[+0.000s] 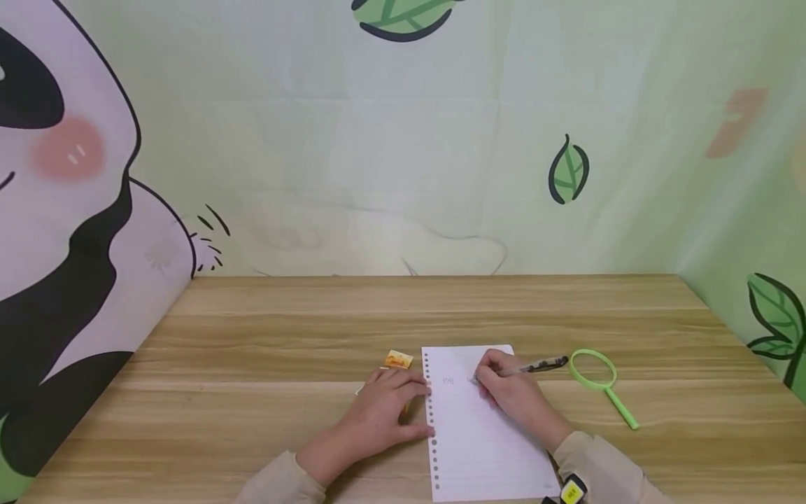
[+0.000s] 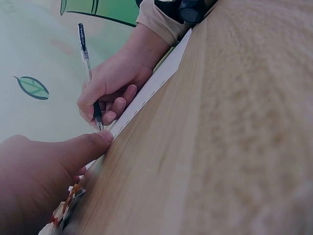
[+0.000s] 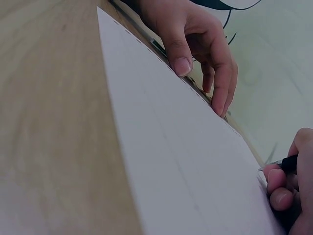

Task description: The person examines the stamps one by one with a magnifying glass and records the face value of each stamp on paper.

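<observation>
A sheet of lined, hole-punched paper point(image 1: 485, 448) lies on the wooden table, with a few faint marks near its top. My right hand point(image 1: 519, 395) pinches a clear-barrelled pen point(image 1: 544, 365) with dark ends, its tip at the upper part of the sheet. At the sheet's punched left edge rests my left hand point(image 1: 380, 413), thumb and fingertips touching the margin. A small yellow-orange printed item point(image 1: 399, 359) lies partly hidden beneath the left hand; its kind cannot be told. The right wrist view shows the left thumb point(image 3: 182, 66) on the paper's edge.
A green magnifying glass point(image 1: 620, 407) lies on the table point(image 1: 283, 329) right of the pen. Behind the table hangs a pale green backdrop point(image 1: 378, 140) with printed leaves and a panda. The right sleeve carries a dark device with a yellow face point(image 1: 572, 491).
</observation>
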{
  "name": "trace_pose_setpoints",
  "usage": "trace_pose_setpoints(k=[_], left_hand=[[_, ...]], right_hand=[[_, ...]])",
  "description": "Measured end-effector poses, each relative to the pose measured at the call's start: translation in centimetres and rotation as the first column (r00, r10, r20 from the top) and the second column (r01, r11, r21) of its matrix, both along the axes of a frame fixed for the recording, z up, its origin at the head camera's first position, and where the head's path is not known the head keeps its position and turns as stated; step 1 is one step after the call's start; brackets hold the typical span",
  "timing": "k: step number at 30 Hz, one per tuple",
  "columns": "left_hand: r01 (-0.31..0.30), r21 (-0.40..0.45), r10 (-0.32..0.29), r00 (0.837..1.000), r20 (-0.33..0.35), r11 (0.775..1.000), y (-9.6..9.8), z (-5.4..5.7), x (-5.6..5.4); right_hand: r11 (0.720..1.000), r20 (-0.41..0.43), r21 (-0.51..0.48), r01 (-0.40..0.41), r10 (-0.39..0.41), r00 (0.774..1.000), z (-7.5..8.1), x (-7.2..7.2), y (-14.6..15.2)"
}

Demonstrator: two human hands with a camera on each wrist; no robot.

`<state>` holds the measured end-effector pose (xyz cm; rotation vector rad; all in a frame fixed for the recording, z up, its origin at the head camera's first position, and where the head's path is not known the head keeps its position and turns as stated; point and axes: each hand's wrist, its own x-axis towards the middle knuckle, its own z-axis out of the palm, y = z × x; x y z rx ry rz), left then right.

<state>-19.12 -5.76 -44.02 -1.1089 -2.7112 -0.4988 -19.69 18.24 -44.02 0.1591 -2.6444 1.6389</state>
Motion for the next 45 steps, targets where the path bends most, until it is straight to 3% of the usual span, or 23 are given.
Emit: trace_pose_setpoints(k=[4,11,24,32,45], left_hand=[[0.003,0.006,-0.003,1.0,-0.01,1.0,-0.01,0.02,-0.06],[-0.003,0.0,0.003,1.0,0.006,1.0,-0.05,0.15,-0.13],[-0.013,-0.015,0.013,1.0,0.002,1.0,-0.02,0.03,0.14],[-0.006,-0.03,0.005,1.0,-0.017,1.0,0.08,0.14,0.19],[-0.005,-0.027,0.004,1.0,-0.028,1.0,0.04,0.13,0.19]], right_hand=[[0.999,0.017,-0.009,0.031,-0.031,0.999,0.03,-0.08,0.02],[1.0,0.02,-0.012,0.015,-0.015,1.0,0.15,-0.16,-0.08],[0.996,-0.005,0.073,0.047,-0.047,0.999,0.22,0.25,-0.19],[0.987,0.002,0.087,0.133,-0.134,0.991,0.2,0.3,-0.16],[0.987,-0.01,0.099,0.129,-0.128,0.992,-0.1,-0.01,-0.01]])
